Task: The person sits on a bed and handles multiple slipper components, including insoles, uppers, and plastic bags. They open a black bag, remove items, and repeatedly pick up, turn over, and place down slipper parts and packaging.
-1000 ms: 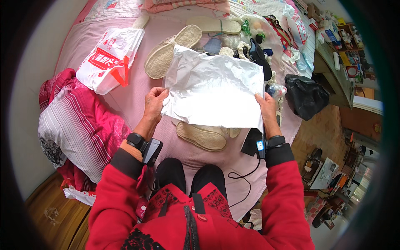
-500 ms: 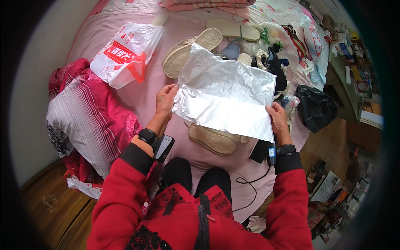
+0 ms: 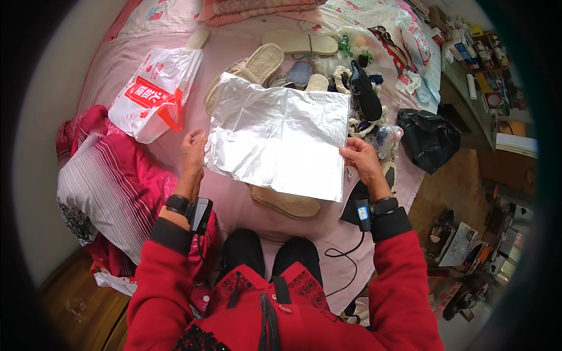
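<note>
A shiny, creased silver sheet, like foil or thin plastic, is spread out in front of me over the shoe soles. My right hand pinches its right edge between thumb and fingers. Just beside the left edge is my left hand, its fingers loosely bent and slightly apart, seemingly off the sheet. From under the near edge sticks out a beige shoe sole. Behind the far left corner lies a woven beige slipper, partly covered. A black flat piece sits below my right hand.
On the pink bedsheet lie a white and red plastic bag, a pale insole and a black shoe. A pink bundled cloth is at left. A black plastic bag lies at the bed's right edge.
The silver sheet has come down and flattened out over the soles. My left hand has moved away from its left edge, while my right hand keeps the right edge. The whole view has shifted slightly.
</note>
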`<state>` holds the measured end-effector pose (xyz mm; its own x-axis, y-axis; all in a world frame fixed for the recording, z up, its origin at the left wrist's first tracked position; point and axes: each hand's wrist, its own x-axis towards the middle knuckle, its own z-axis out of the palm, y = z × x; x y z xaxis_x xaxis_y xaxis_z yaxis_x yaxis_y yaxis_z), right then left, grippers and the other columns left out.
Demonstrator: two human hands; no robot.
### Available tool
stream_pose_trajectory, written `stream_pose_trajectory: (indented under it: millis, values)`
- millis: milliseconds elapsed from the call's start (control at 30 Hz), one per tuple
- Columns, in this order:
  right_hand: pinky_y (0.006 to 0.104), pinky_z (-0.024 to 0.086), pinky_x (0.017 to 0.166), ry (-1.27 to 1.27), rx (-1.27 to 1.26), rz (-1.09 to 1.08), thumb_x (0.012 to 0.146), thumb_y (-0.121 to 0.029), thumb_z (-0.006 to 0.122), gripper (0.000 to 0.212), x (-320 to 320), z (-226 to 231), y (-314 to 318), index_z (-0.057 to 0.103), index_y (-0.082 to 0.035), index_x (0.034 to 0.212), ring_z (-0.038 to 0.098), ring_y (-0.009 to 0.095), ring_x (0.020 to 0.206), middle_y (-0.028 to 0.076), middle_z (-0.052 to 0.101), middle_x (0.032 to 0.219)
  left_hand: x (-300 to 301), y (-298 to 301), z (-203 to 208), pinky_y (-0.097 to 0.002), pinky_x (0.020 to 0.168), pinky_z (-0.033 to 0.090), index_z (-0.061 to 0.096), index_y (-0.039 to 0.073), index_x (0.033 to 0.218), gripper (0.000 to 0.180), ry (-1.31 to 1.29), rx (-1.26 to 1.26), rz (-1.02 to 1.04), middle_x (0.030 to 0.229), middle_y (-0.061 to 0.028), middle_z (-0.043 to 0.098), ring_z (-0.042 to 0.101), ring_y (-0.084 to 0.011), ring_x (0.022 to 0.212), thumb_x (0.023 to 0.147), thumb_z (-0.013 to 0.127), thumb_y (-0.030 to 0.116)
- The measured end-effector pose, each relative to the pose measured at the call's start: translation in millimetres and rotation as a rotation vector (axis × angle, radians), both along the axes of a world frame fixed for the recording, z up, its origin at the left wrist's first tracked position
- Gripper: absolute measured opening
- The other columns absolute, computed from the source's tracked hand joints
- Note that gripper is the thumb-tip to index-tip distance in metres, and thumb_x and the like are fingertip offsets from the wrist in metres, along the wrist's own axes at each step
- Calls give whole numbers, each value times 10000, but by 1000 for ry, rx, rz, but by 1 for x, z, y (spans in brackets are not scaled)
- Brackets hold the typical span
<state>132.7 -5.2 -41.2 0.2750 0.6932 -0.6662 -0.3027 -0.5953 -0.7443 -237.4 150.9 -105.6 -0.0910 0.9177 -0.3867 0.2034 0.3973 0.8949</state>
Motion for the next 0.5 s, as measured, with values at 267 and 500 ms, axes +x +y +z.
stream_pose_trajectory:
  millis: [267, 500]
  values:
    - [181, 472, 479, 110, 138, -300, 794, -84, 578, 206, -59, 5, 35, 487, -14, 965, 556, 84, 608, 24, 563, 745, 70, -21, 64, -278, 796, 403, 530, 32, 1064, 395, -85, 77, -482, 1029, -80, 528, 500, -177, 916, 748, 639, 242]
    - [192, 507, 504, 221, 208, -145, 847, -159, 520, 146, -82, 31, 48, 508, -15, 874, 573, 93, 607, 27, 542, 724, 138, -64, 105, -254, 691, 442, 520, 28, 1028, 354, -24, 205, -766, 959, -72, 534, 524, -147, 847, 728, 655, 160]
